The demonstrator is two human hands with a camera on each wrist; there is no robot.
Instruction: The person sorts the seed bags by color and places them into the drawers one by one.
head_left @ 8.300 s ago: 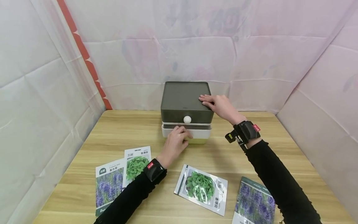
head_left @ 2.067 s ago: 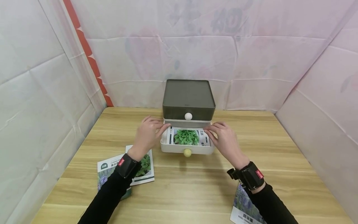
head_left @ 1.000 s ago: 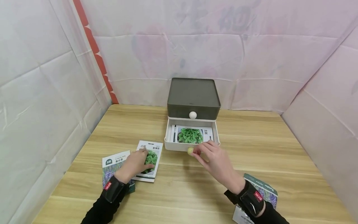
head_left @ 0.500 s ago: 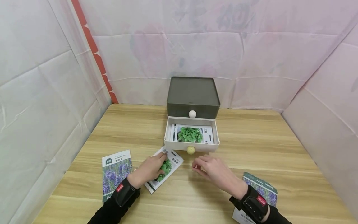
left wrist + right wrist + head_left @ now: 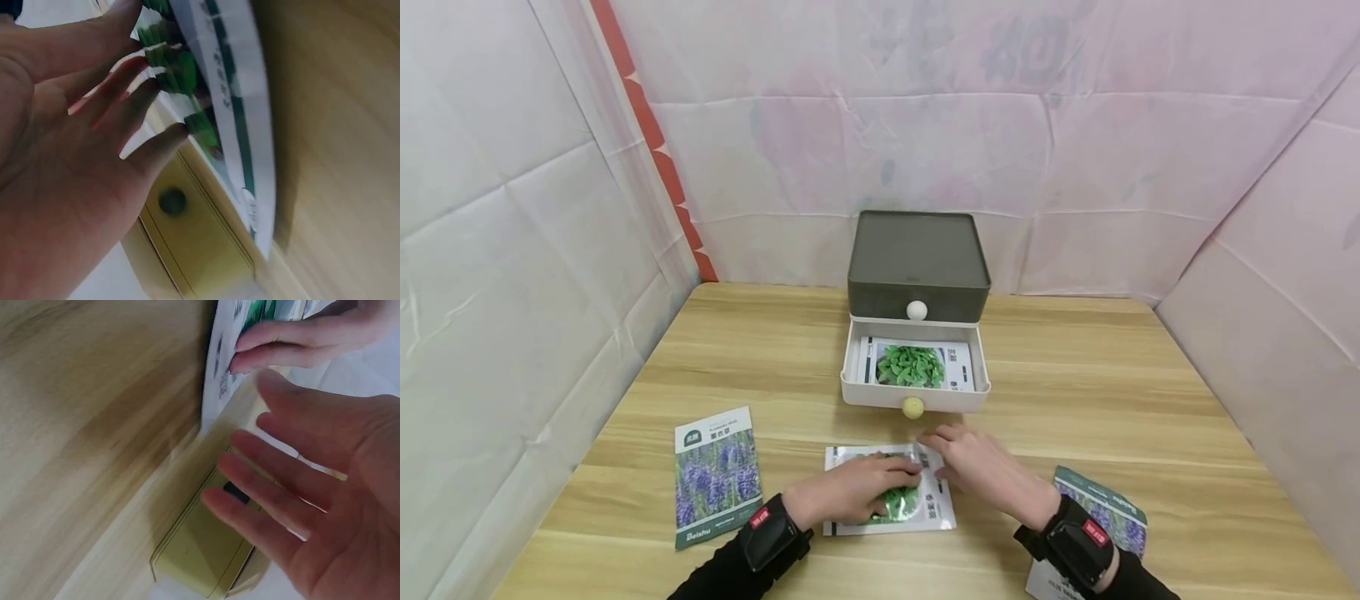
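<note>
My left hand (image 5: 850,493) lies flat on a seed packet with green leaves (image 5: 891,498) printed on it, fingers straight and spread across its picture, pressing it to the desk (image 5: 1150,400). In the left wrist view those fingers (image 5: 134,94) rest on the green print, and the packet's white edge with small lettering runs along beside them. My right hand (image 5: 981,465) is just to the right of it, fingers stretched out and relaxed, the tips at the packet's far right corner; I cannot tell whether they touch the paper. It has hold of nothing. In the right wrist view the open palm (image 5: 325,506) hovers beside the packet's edge.

The packet sits near the front edge of the desk, in the middle, lying flat with its long side left to right. Beyond it stands a small drawer box (image 5: 919,265) with a dark grey top and a white knob (image 5: 915,311). Its lower white drawer (image 5: 915,396) is pulled out toward me, with a pale yellow knob (image 5: 913,407) on its front. Inside lies another green-leaf packet (image 5: 916,365), flat.

To the left, well apart from my hands, a packet with purple flowers (image 5: 717,475) lies flat on the desk. At the near right, partly behind my right wrist, a second purple-flower packet (image 5: 1105,521) shows.
</note>
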